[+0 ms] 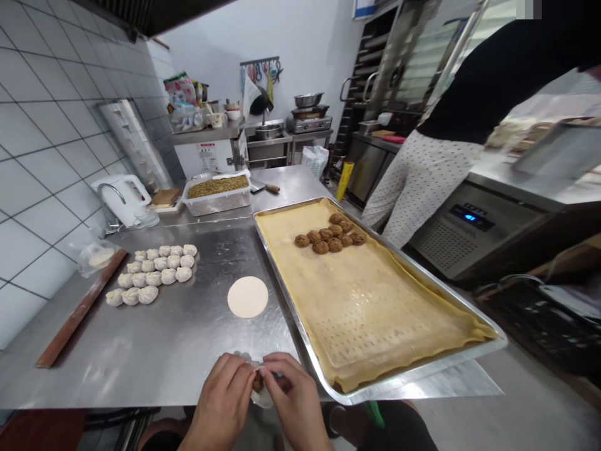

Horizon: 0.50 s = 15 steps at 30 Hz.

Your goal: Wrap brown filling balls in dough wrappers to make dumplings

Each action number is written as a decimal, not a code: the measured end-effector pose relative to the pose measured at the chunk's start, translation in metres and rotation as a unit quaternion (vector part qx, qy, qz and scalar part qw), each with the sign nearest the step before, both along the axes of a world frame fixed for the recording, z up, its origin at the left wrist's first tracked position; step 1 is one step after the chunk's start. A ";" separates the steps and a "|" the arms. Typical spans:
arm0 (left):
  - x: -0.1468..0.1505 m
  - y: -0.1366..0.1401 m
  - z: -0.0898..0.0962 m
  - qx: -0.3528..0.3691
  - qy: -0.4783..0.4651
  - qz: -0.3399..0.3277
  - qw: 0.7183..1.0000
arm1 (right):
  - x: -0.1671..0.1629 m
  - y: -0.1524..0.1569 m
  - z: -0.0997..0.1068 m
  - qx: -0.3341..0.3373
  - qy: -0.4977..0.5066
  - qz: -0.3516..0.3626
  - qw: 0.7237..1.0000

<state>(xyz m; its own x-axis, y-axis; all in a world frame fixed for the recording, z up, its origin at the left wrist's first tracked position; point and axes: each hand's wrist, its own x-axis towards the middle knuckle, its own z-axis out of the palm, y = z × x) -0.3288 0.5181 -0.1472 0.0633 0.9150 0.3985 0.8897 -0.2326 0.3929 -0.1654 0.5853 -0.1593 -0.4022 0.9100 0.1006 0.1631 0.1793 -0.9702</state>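
At the table's front edge, my left hand (224,393) and my right hand (297,394) pinch the rim of a thin dough wrapper (263,398). Inside it a brown ball of filling (258,381) shows between my fingers. My fingers partly hide both. Ahead of my hands a round, flat dough wrapper (248,297) lies on the steel table. Several pleated white dumplings (162,263) stand in rows to the left. On the right, a metal tray (300,343) lined with yellowish paper holds several brown filling balls (334,230) toward its far end.
A long wooden strip (82,310) lies at the left. Behind stand a white kettle (123,197), a tub of greenish-brown crumbly filling (218,197) and a wooden-handled scraper (268,188). A co-worker in dotted trousers (417,175) bends over the counter at the right.
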 end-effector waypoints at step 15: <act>0.002 -0.003 -0.002 0.006 0.039 -0.008 0.999 | 0.003 -0.002 0.007 0.040 0.014 0.046 0.998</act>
